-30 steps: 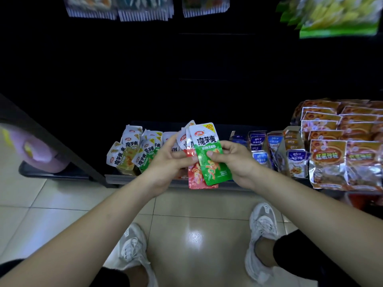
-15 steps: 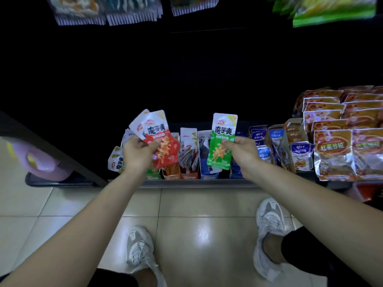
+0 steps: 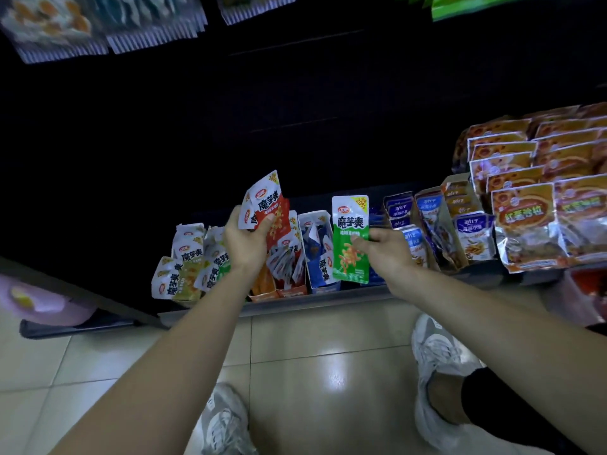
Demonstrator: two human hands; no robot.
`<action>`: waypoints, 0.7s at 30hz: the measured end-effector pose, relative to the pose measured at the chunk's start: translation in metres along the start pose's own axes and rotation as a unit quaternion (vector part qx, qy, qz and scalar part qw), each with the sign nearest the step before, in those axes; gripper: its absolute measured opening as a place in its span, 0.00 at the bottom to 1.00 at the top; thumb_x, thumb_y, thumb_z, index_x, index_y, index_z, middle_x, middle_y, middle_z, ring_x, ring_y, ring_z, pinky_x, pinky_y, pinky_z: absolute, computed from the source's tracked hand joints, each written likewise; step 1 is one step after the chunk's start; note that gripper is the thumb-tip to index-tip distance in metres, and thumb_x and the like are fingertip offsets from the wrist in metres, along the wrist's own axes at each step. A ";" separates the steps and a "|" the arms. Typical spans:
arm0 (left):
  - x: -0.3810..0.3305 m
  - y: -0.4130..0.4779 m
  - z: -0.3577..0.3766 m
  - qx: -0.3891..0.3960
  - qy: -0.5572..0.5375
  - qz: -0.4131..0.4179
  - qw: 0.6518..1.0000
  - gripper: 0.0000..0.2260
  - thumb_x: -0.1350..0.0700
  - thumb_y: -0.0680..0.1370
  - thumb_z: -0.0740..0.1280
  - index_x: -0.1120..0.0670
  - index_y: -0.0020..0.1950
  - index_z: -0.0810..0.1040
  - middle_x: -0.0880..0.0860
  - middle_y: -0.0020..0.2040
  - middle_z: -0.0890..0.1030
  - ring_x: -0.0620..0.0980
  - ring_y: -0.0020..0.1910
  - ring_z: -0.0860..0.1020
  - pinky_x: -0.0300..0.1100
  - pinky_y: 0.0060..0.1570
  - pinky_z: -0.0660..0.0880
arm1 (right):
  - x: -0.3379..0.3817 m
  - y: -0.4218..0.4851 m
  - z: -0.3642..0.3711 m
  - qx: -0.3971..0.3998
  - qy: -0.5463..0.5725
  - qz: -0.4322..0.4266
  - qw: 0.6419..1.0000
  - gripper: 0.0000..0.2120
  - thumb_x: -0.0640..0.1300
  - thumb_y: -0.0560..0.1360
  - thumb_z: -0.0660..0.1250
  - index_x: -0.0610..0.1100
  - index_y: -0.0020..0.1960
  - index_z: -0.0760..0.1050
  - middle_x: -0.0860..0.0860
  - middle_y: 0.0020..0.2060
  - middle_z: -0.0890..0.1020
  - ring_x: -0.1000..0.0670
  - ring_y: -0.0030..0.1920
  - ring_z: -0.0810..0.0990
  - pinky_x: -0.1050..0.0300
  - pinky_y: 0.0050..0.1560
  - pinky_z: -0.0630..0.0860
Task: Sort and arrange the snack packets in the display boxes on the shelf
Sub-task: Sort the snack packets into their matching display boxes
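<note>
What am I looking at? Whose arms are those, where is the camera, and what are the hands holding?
There is no machine here, just a person. The camera sits on the person's head and looks down, so you see both arms and their shoes on the tiled floor. In front is a low shop shelf with open display boxes full of little snack packets. The left hand grips a small bunch of red packets. The right hand pinches one green packet, held upright over the boxes. Bigger orange bags are stacked on the right.
</note>
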State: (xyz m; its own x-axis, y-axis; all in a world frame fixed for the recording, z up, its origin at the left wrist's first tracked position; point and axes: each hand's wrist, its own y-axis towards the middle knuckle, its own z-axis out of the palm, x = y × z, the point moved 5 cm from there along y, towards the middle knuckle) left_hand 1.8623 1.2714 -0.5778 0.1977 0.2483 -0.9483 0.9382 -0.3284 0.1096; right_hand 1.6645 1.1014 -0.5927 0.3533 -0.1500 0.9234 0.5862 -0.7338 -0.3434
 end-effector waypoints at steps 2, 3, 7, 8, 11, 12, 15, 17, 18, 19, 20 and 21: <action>0.018 0.006 0.012 0.012 0.025 -0.020 0.999 0.12 0.58 0.77 0.74 0.50 0.58 0.76 0.42 0.46 0.81 0.35 0.45 0.81 0.39 0.48 0.80 | -0.002 0.004 -0.002 -0.001 0.013 -0.004 1.000 0.06 0.41 0.79 0.68 0.41 0.51 0.83 0.48 0.45 0.86 0.52 0.44 0.84 0.62 0.39 0.79; 0.030 0.006 0.017 0.032 0.052 -0.041 0.997 0.12 0.58 0.77 0.74 0.53 0.57 0.76 0.42 0.46 0.81 0.40 0.45 0.81 0.43 0.48 0.80 | -0.001 0.006 -0.003 -0.003 0.017 -0.006 1.000 0.05 0.41 0.79 0.68 0.40 0.51 0.83 0.49 0.45 0.86 0.54 0.43 0.84 0.65 0.38 0.78; 0.087 -0.001 0.019 0.083 0.206 -0.139 0.965 0.28 0.38 0.72 0.75 0.53 0.66 0.78 0.51 0.51 0.85 0.55 0.49 0.83 0.53 0.53 0.81 | -0.002 0.011 -0.003 0.000 0.011 -0.008 1.000 0.05 0.42 0.78 0.70 0.41 0.49 0.82 0.49 0.46 0.85 0.53 0.46 0.83 0.62 0.49 0.78; 0.096 -0.001 0.017 0.081 0.227 -0.157 0.958 0.34 0.32 0.70 0.73 0.52 0.69 0.78 0.54 0.52 0.86 0.57 0.51 0.83 0.54 0.54 0.80 | -0.003 0.012 -0.001 0.002 0.006 -0.005 1.000 0.06 0.43 0.78 0.71 0.40 0.50 0.82 0.48 0.48 0.85 0.51 0.49 0.83 0.57 0.54 0.78; 0.089 -0.004 0.015 0.064 0.241 -0.164 0.954 0.36 0.32 0.70 0.73 0.51 0.72 0.75 0.52 0.54 0.84 0.55 0.54 0.81 0.51 0.57 0.79 | -0.006 0.014 0.002 0.008 0.002 0.006 1.000 0.08 0.43 0.77 0.72 0.40 0.53 0.83 0.47 0.50 0.86 0.47 0.52 0.84 0.48 0.58 0.80; 0.082 -0.004 0.015 0.058 0.229 -0.142 0.961 0.33 0.36 0.72 0.74 0.51 0.72 0.75 0.51 0.56 0.82 0.54 0.55 0.80 0.49 0.57 0.78 | -0.007 0.013 0.002 0.014 -0.003 0.003 1.000 0.05 0.42 0.77 0.72 0.41 0.50 0.83 0.47 0.48 0.86 0.47 0.51 0.84 0.50 0.54 0.80; 0.061 0.000 0.019 0.053 0.149 -0.058 0.986 0.19 0.47 0.78 0.73 0.53 0.65 0.78 0.49 0.54 0.80 0.50 0.52 0.79 0.44 0.53 0.76 | -0.005 0.010 0.002 0.017 -0.014 -0.015 1.000 0.03 0.38 0.77 0.70 0.44 0.48 0.82 0.48 0.46 0.86 0.51 0.45 0.84 0.56 0.47 0.79; 0.055 0.006 0.025 0.069 0.173 -0.017 0.982 0.09 0.52 0.81 0.70 0.54 0.58 0.83 0.50 0.50 0.84 0.50 0.51 0.81 0.44 0.52 0.78 | -0.004 0.007 0.002 0.022 -0.021 -0.033 0.999 0.04 0.36 0.77 0.71 0.41 0.50 0.83 0.47 0.47 0.86 0.54 0.44 0.83 0.59 0.46 0.80; 0.056 0.008 0.030 0.092 0.186 -0.013 0.978 0.08 0.54 0.82 0.68 0.55 0.57 0.84 0.51 0.51 0.85 0.51 0.52 0.82 0.43 0.53 0.78 | -0.003 0.006 0.002 0.024 -0.031 -0.040 0.998 0.05 0.36 0.77 0.71 0.40 0.51 0.83 0.47 0.47 0.86 0.55 0.43 0.83 0.60 0.45 0.79; 0.058 0.008 0.036 0.124 0.191 -0.024 0.973 0.09 0.55 0.82 0.67 0.56 0.59 0.84 0.53 0.54 0.86 0.51 0.55 0.82 0.42 0.55 0.77 | -0.002 0.006 0.003 0.026 -0.038 -0.046 0.998 0.05 0.36 0.76 0.71 0.40 0.51 0.83 0.47 0.47 0.86 0.56 0.43 0.83 0.61 0.44 0.79; 0.062 0.006 0.040 0.161 0.193 -0.043 0.967 0.10 0.56 0.83 0.66 0.57 0.61 0.83 0.54 0.58 0.85 0.52 0.58 0.81 0.41 0.58 0.76 | 0.000 0.005 0.005 0.034 -0.052 -0.055 0.997 0.04 0.36 0.76 0.71 0.41 0.51 0.83 0.47 0.46 0.86 0.56 0.43 0.83 0.61 0.44 0.79; 0.066 0.003 0.042 0.194 0.194 -0.067 0.959 0.12 0.56 0.84 0.65 0.57 0.64 0.82 0.56 0.62 0.83 0.52 0.61 0.80 0.42 0.61 0.74 | 0.002 0.004 0.008 0.042 -0.063 -0.065 0.995 0.03 0.37 0.76 0.71 0.42 0.49 0.82 0.48 0.46 0.86 0.56 0.43 0.83 0.61 0.44 0.79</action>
State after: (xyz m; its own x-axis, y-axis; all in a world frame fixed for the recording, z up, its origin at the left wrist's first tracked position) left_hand 1.8668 1.2487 -0.6523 0.2450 0.6083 -0.7550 0.8005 -0.5662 -0.1964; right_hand 1.6736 1.1035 -0.5937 0.3567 0.0303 0.9337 0.6899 -0.6824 -0.2414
